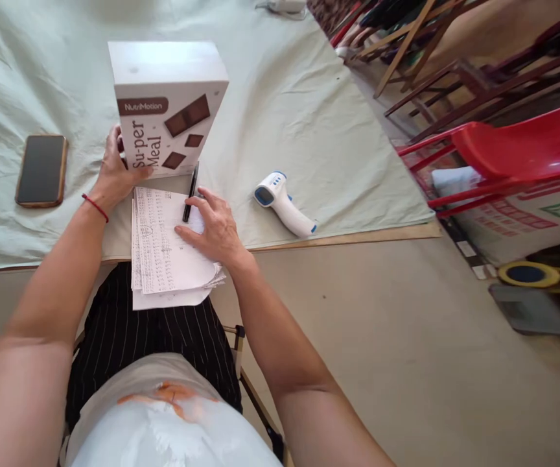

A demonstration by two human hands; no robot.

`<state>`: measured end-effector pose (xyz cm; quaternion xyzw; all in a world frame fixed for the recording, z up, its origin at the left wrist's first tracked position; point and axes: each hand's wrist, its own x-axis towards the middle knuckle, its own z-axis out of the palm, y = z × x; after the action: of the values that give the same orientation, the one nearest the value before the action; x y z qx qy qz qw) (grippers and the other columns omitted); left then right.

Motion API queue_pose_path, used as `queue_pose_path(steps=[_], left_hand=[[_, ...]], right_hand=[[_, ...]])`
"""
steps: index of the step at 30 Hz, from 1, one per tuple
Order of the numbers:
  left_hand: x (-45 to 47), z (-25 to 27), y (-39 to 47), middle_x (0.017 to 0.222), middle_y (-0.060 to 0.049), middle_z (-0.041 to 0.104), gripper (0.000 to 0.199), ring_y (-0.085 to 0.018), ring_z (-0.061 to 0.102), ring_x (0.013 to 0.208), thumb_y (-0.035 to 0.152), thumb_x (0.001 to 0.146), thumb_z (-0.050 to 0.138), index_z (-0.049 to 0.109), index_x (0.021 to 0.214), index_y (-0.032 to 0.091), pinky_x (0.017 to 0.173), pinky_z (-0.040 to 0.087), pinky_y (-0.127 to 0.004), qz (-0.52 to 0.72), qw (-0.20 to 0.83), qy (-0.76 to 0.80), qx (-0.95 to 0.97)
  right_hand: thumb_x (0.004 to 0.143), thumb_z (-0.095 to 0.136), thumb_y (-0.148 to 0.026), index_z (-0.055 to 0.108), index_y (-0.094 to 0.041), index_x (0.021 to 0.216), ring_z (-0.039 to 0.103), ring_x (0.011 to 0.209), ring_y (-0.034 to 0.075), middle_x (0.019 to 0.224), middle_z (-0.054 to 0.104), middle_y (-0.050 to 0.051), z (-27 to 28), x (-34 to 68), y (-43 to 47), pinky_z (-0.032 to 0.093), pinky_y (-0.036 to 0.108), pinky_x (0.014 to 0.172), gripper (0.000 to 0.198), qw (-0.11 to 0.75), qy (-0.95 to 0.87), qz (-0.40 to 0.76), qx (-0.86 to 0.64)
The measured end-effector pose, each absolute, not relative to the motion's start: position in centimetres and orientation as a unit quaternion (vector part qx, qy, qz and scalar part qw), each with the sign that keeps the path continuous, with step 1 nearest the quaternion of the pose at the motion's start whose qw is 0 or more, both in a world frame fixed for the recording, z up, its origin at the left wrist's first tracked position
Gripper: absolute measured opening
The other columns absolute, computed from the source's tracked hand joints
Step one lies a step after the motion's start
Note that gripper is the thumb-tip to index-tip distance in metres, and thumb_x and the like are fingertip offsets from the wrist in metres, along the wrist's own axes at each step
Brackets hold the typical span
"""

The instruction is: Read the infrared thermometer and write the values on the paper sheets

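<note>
A white cardboard box (pixel 183 146) printed "NutriMotion Su-per Meal" stands on the cloth-covered table. My left hand (pixel 117 167) grips its lower left edge, thumb across the front and the other fingers round the side, partly hidden. Close in front of the box lies a stack of handwritten paper sheets (pixel 156 253), overhanging the table's near edge. On the stack's right side rests my right hand (pixel 214 227), its thumb and fingers apart. A black pen (pixel 191 194) lies by its index fingertip, pointing toward the box; whether they touch I cannot tell.
On the left is a smartphone (pixel 41 170) in a brown case. A white and blue infrared thermometer (pixel 284 204) lies to the right, near the edge of the tablecloth (pixel 352 162). Beyond it are a red plastic chair (pixel 518 146) and wooden folding frames (pixel 474 78).
</note>
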<state>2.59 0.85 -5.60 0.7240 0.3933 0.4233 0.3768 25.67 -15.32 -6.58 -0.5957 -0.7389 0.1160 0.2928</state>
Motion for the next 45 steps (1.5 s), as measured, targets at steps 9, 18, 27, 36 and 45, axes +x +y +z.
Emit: queue_pose_path(steps=[9, 18, 27, 36, 45], left_hand=[[2.3, -3.7, -2.3, 0.122, -0.009, 0.074, 0.074, -0.032, 0.07, 0.113, 0.061, 0.063, 0.097, 0.063, 0.114, 0.019, 0.097, 0.058, -0.047, 0.534, 0.419, 0.387, 0.624], [2.0, -3.5, -3.8, 0.13, -0.015, 0.074, 0.065, -0.039, 0.07, 0.12, 0.052, 0.07, 0.093, 0.069, 0.117, 0.016, 0.098, 0.059, -0.049, 0.425, 0.542, 0.308, 0.656], [1.3, -3.5, -3.5, 0.127, -0.018, 0.073, 0.071, -0.037, 0.071, 0.118, 0.054, 0.073, 0.093, 0.063, 0.123, 0.015, 0.096, 0.06, -0.05, 0.403, 0.519, 0.314, 0.685], [1.0, -3.3, -3.5, 0.122, -0.015, 0.075, 0.072, -0.038, 0.072, 0.115, 0.052, 0.067, 0.098, 0.063, 0.119, 0.018, 0.098, 0.06, -0.052, 0.385, 0.503, 0.308, 0.71], [1.2, -3.0, -3.5, 0.119, -0.013, 0.076, 0.063, -0.038, 0.073, 0.113, 0.049, 0.069, 0.096, 0.068, 0.116, 0.018, 0.098, 0.061, -0.051, 0.378, 0.505, 0.307, 0.712]], right_hand=[[0.086, 0.074, -0.052, 0.058, -0.021, 0.143, 0.046, 0.152, 0.038, 0.162, 0.049, 0.02, -7.4, 25.5, -14.9, 0.037, 0.065, 0.126, 0.067, 0.322, -0.717, 0.119, -0.607], [0.089, 0.063, -0.041, 0.063, -0.023, 0.135, 0.059, 0.137, 0.036, 0.145, 0.065, 0.019, -7.7, 25.2, -15.1, 0.052, 0.063, 0.112, 0.049, 0.38, -0.706, 0.108, -0.588], [0.082, 0.069, -0.045, 0.068, -0.02, 0.124, 0.058, 0.134, 0.042, 0.141, 0.063, 0.025, -5.8, 35.0, -15.4, 0.047, 0.063, 0.112, 0.049, 0.309, -0.592, -0.06, -0.742], [0.072, 0.069, -0.04, 0.066, -0.024, 0.081, 0.066, 0.083, 0.031, 0.079, 0.066, 0.008, -4.3, 38.1, -15.4, 0.053, 0.048, 0.077, 0.018, 0.223, -0.519, 0.096, -0.82], [0.068, 0.085, -0.044, 0.067, -0.024, 0.081, 0.061, 0.065, 0.014, 0.077, 0.065, -0.001, 1.0, 24.8, -19.1, 0.059, 0.033, 0.062, 0.029, 0.566, -0.456, 0.521, -0.447]])
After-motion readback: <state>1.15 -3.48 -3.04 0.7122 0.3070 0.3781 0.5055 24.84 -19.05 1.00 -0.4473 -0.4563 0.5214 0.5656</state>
